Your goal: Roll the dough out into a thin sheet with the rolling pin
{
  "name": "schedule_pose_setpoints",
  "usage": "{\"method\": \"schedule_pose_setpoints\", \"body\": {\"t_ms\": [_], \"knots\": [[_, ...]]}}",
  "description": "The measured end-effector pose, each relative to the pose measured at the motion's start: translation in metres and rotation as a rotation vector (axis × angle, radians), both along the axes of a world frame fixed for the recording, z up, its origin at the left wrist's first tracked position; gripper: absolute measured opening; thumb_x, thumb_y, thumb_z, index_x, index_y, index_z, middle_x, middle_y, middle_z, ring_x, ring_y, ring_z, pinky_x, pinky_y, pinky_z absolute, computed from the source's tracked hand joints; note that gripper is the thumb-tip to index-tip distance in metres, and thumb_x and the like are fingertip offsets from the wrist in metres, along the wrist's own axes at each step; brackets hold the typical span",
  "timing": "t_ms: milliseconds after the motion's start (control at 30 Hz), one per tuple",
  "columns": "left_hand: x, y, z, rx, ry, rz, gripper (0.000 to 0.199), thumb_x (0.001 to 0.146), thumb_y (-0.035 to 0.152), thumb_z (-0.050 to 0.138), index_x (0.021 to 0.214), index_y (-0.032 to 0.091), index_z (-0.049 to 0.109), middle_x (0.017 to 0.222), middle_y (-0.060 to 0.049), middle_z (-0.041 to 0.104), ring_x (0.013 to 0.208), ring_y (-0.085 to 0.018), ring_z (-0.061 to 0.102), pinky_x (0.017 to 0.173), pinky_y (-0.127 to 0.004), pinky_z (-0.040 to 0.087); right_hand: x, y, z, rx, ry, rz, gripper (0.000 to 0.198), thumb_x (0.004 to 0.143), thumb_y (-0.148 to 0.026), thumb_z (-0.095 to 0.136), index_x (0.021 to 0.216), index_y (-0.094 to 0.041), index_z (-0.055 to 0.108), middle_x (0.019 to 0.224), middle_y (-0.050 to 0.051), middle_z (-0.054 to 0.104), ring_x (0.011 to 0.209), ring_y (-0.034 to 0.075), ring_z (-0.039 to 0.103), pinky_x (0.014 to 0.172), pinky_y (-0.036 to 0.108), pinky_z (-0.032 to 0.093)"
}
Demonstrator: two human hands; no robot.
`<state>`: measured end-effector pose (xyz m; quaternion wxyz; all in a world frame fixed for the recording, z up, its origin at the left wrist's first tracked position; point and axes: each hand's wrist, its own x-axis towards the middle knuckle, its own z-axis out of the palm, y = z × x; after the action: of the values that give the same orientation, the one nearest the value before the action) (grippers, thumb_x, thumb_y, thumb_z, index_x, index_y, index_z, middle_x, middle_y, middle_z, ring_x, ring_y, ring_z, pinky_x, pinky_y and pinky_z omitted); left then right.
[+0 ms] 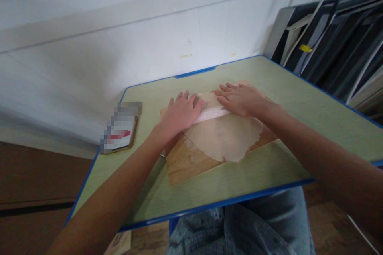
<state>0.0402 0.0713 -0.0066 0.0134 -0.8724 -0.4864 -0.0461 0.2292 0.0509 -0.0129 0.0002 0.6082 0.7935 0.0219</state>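
Note:
A thin, wide sheet of dough (224,137) lies on a wooden board (191,163), its ragged near edge reaching the board's front. Across the dough runs a pale, flour-dusted rolling pin (211,114). My left hand (184,109) rests flat over the pin's left part, fingers stretched out and pointing away from me. Over its right part lies my right hand (241,99), palm down with the fingers extended. Both ends of the pin are hidden beneath my hands.
The board sits on a light green table (302,103) with a blue edge. At the left stands a phone-like device (121,129) with a blurred screen. A white wall (179,40) closes off the back. Dark flat panels (338,44) and cables lean at the right.

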Motion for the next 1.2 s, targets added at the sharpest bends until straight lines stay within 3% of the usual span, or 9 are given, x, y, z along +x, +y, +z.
{"method": "schedule_pose_setpoints", "body": {"t_ms": [133,333,433,567,733,833,933,1067,1200], "knots": [[-0.005,-0.035,0.0,0.016,0.057,-0.095,0.05,0.1,0.039,0.019,0.136,0.015,0.043,0.147,-0.014,0.037,0.137,-0.03,0.03,0.109,-0.05,0.027,-0.003,-0.036,-0.002,0.118,0.052,0.043,0.056,0.096,-0.03,0.015,0.135,-0.002,0.044,0.143,0.017,0.043,0.134,0.023,0.036,0.107,0.041,0.033],[-0.012,-0.074,-0.004,0.069,0.027,-0.2,0.043,0.098,0.038,0.028,0.129,0.015,0.048,0.146,-0.011,0.039,0.135,-0.027,0.035,0.106,-0.045,0.036,0.002,-0.078,-0.01,0.303,0.123,0.136,0.058,0.096,-0.034,0.018,0.132,0.002,0.045,0.14,0.02,0.043,0.13,0.024,0.042,0.106,0.039,0.037],[-0.011,-0.065,-0.004,0.081,0.038,-0.193,0.046,0.098,0.041,0.027,0.127,0.014,0.05,0.145,-0.013,0.04,0.135,-0.029,0.035,0.106,-0.044,0.035,0.004,-0.067,-0.01,0.267,0.126,0.141,0.057,0.097,-0.036,0.018,0.134,-0.003,0.045,0.142,0.017,0.043,0.131,0.023,0.041,0.106,0.039,0.036],[-0.003,-0.023,0.0,0.036,0.013,-0.117,0.054,0.099,0.046,0.021,0.125,0.012,0.053,0.14,-0.015,0.046,0.133,-0.028,0.037,0.108,-0.042,0.031,-0.001,-0.025,-0.004,0.135,0.107,0.05,0.056,0.097,-0.036,0.017,0.138,-0.008,0.043,0.144,0.015,0.041,0.135,0.023,0.034,0.109,0.04,0.031],[0.004,0.018,0.004,-0.046,-0.017,-0.122,0.048,0.101,0.031,0.019,0.119,0.007,0.057,0.122,-0.016,0.06,0.122,-0.022,0.05,0.106,-0.036,0.033,-0.007,0.014,0.005,-0.003,0.07,-0.107,0.055,0.096,-0.04,0.022,0.143,-0.016,0.035,0.149,0.013,0.032,0.137,0.029,0.03,0.107,0.052,0.029],[0.0,0.01,0.002,-0.033,-0.021,-0.119,0.051,0.1,0.036,0.017,0.123,0.01,0.055,0.126,-0.014,0.058,0.124,-0.024,0.048,0.105,-0.038,0.034,-0.005,0.007,0.004,0.001,0.04,-0.109,0.055,0.094,-0.038,0.025,0.144,-0.016,0.033,0.149,0.014,0.033,0.135,0.031,0.032,0.104,0.055,0.031],[-0.008,-0.018,0.002,-0.048,0.01,-0.143,0.055,0.098,0.047,0.02,0.133,0.014,0.047,0.141,-0.013,0.045,0.134,-0.026,0.037,0.109,-0.042,0.029,-0.001,-0.019,-0.002,0.069,0.015,-0.019,0.054,0.095,-0.034,0.019,0.143,-0.015,0.034,0.148,0.015,0.034,0.135,0.03,0.033,0.102,0.056,0.033],[-0.015,-0.052,0.003,-0.087,0.018,-0.206,0.054,0.098,0.048,0.021,0.142,0.021,0.035,0.15,-0.007,0.034,0.138,-0.024,0.029,0.112,-0.04,0.027,0.001,-0.056,-0.008,0.168,0.049,0.047,0.056,0.096,-0.035,0.013,0.14,-0.012,0.039,0.147,0.014,0.037,0.136,0.025,0.033,0.105,0.05,0.032],[-0.012,-0.048,0.002,-0.045,0.005,-0.158,0.053,0.098,0.048,0.021,0.139,0.021,0.04,0.147,-0.008,0.038,0.137,-0.026,0.031,0.11,-0.042,0.03,0.001,-0.052,-0.008,0.176,0.094,0.046,0.056,0.096,-0.038,0.015,0.138,-0.014,0.043,0.147,0.012,0.038,0.135,0.025,0.035,0.106,0.047,0.032]]}}
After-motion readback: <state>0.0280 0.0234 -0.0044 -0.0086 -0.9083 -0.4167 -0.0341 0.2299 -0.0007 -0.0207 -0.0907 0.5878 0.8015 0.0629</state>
